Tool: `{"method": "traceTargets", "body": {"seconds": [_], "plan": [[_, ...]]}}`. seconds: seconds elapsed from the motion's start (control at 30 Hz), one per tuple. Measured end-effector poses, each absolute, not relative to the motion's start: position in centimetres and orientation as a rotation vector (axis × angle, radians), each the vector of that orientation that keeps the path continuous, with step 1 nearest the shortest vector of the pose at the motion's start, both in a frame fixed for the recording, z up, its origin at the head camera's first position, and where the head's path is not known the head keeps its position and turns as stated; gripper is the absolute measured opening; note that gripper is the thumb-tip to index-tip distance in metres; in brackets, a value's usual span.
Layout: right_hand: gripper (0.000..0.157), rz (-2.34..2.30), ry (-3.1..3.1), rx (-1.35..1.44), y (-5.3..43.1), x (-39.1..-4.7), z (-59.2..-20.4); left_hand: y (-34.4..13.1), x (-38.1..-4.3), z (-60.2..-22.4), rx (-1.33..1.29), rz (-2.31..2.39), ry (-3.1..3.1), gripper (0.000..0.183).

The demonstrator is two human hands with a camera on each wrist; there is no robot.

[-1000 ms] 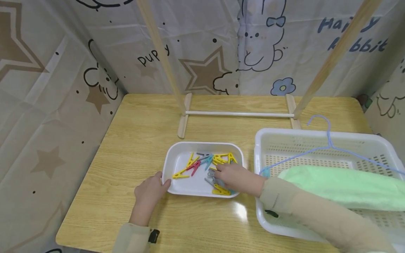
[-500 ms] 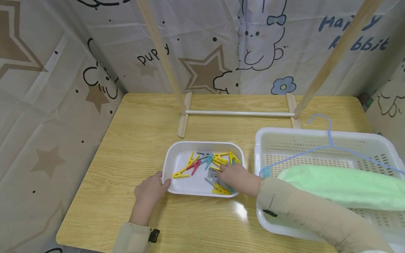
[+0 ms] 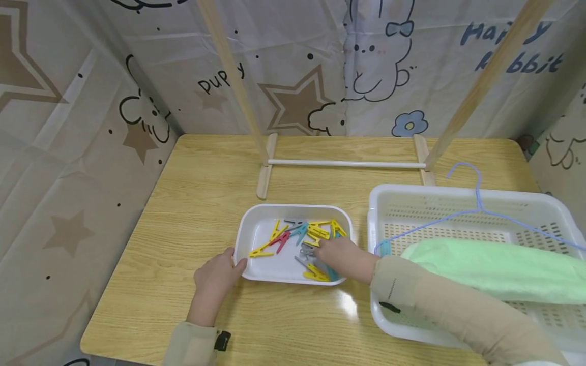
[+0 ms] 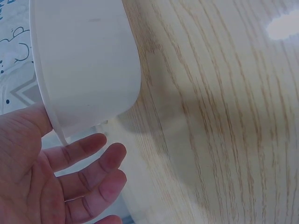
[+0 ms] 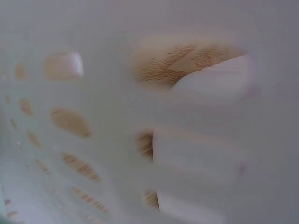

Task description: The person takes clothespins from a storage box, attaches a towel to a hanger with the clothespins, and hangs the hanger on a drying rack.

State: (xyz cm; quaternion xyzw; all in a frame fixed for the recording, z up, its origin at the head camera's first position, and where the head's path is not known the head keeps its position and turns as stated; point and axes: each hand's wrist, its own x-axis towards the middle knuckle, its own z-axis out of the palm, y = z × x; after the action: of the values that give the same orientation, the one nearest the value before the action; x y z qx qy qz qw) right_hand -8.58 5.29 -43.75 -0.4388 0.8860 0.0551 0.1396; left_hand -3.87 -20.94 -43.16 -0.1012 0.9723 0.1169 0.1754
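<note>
A white plastic tray [image 3: 270,272] stands on the table, with yellow, red, blue and grey clothespins [image 3: 281,241] scattered inside. My left hand [image 3: 216,278] pinches its left end, thumb over the rim; the left wrist view shows the other fingers [image 4: 112,158] loosely bent at the outer wall. My right hand [image 3: 342,258] reaches down into the tray's right end among grey and yellow clothespins. Its fingertips are hidden there, and I cannot tell whether they hold a clothespin. Only the pierced wall of the basket [image 5: 112,107] fills the right wrist view.
Right of the tray, a large white basket [image 3: 377,203] holds a folded light green cloth [image 3: 494,269]. A blue hanger [image 3: 435,223] lies across it. Behind stands a wooden rack with a white crossbar [image 3: 348,163], its two posts rising. My right forearm crosses the basket's rim.
My right hand has shifted slightly within the tray's right end. The yellow and grey clothespins at the near side have slid a little left. My left hand stays on the tray.
</note>
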Motion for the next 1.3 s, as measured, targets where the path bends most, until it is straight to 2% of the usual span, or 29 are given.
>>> {"method": "traceTargets", "body": {"seconds": [0.4, 0.67, 0.87, 1.13, 1.3], "plan": [[0.022, 0.046, 2.530, -1.254, 5.0, -8.3, -43.3, -21.0, -3.9, -43.2, -0.279, 0.339, 2.757, 0.049], [0.008, -0.009, 2.513, -1.188, 4.8, -8.1, -43.4, -21.0, -3.9, -43.3, -0.289, 0.332, 2.738, 0.051], [0.009, -0.103, 2.476, -1.284, 4.8, -8.2, -44.0, -21.0, -4.0, -43.4, -0.288, 0.329, 2.739, 0.051], [0.043, -0.306, 2.394, -1.267, 4.6, -8.2, -44.1, -20.9, -3.9, -43.1, -0.286, 0.329, 2.743, 0.049], [0.039, -0.370, 2.376, -1.251, 4.7, -8.2, -43.9, -20.8, -3.9, -43.0, -0.281, 0.321, 2.745, 0.049]]}}
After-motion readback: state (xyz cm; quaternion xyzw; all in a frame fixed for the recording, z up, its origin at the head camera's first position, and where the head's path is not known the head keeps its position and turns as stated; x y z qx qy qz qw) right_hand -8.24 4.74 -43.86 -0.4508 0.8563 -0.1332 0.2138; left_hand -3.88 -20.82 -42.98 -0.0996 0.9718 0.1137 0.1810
